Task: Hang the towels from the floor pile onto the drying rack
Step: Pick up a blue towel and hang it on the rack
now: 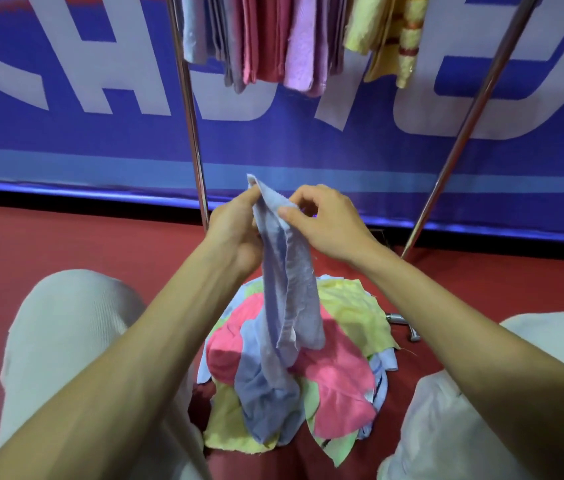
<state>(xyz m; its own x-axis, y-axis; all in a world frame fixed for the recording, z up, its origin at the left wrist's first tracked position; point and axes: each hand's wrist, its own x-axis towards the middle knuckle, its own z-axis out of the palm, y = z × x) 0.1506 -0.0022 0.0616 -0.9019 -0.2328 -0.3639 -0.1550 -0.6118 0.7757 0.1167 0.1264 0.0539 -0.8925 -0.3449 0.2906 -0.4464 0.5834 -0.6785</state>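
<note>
Towels' blue one hung below both hands' pinching fingers, left hand and right hand gripping its top edge, probably to spread it for the rack.

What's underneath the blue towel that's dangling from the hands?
A floor pile of pink, yellow and blue towels. The light blue towel, pinched by the left hand and right hand, hides the pile's middle.

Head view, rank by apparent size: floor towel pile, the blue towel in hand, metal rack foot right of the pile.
1. floor pile, largest.
2. blue towel, held by left hand and right hand; it is nearer the camera, so it reads bigger.
3. rack foot, clearly smallest.
</note>
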